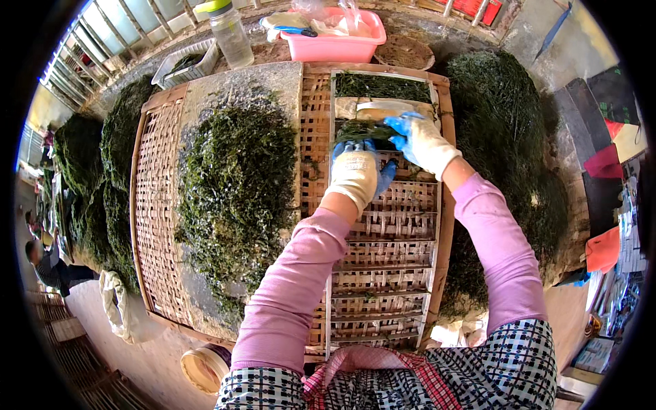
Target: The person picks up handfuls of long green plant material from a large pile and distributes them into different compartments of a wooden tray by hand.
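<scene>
My left hand, in a white glove with blue fingers, presses its curled fingers onto a small bundle of dark green seaweed strands. Its thumb points off to the right. My right hand, gloved the same way, pinches the right end of that bundle; its fingertips are partly hidden. Just beyond them lies a pale, slightly curved strip, whose kind I cannot make out. Under both hands is a ladder-like metal frame with several crossbars. Its far section is filled with green strands.
The frame lies on a woven bamboo tray. Loose seaweed covers a grey board on the left. Big seaweed heaps flank the tray. Beyond stand a pink basin, a clear bottle and a white basket. Another person is far left.
</scene>
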A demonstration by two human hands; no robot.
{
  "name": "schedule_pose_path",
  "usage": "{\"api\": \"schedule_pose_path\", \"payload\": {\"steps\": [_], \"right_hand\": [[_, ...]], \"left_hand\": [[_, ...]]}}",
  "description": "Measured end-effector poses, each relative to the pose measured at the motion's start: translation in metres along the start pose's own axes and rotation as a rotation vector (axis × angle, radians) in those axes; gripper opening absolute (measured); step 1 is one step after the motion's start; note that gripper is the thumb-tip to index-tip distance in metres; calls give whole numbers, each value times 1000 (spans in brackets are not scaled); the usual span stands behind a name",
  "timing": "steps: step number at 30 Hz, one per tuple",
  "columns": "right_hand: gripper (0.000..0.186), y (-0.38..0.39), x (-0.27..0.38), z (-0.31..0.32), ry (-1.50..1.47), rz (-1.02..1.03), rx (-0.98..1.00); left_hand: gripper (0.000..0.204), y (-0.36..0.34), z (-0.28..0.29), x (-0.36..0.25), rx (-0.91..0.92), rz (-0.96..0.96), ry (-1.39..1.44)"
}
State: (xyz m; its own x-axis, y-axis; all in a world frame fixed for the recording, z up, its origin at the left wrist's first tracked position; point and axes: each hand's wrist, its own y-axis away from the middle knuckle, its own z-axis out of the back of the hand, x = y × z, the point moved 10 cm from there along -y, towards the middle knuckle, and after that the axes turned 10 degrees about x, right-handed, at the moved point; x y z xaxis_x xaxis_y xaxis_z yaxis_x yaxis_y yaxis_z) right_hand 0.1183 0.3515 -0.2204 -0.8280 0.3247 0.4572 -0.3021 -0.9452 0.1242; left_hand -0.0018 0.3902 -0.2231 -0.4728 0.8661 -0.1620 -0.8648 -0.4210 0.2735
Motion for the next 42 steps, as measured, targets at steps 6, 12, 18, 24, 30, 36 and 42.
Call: {"api": "schedule_pose_path", "payload": {"steps": [6, 12, 18, 24, 30, 36, 42], "right_hand": [[32, 45, 21, 57, 314, -30, -224], [35, 36, 13, 20, 200, 17, -74], [52, 83, -18, 55, -211, -103, -175], [25, 111, -80, 15, 166, -107, -124], [15, 62, -6, 61, -238, -130, -45], [20, -2, 16, 21, -633, -96, 54], [23, 26, -14, -14, -1584, -370, -61]], "left_hand": [[64, -5, -3, 27, 146, 126, 227], [33, 12, 51, 6, -167, 57, 204], [40, 27, 12, 47, -581, -51, -86], [45, 36, 23, 38, -762, -124, -13], [57, 52, 34, 51, -837, -63, 7], [59, 57, 37, 56, -885, -71, 57], [60, 52, 33, 57, -868, -59, 111]]}}
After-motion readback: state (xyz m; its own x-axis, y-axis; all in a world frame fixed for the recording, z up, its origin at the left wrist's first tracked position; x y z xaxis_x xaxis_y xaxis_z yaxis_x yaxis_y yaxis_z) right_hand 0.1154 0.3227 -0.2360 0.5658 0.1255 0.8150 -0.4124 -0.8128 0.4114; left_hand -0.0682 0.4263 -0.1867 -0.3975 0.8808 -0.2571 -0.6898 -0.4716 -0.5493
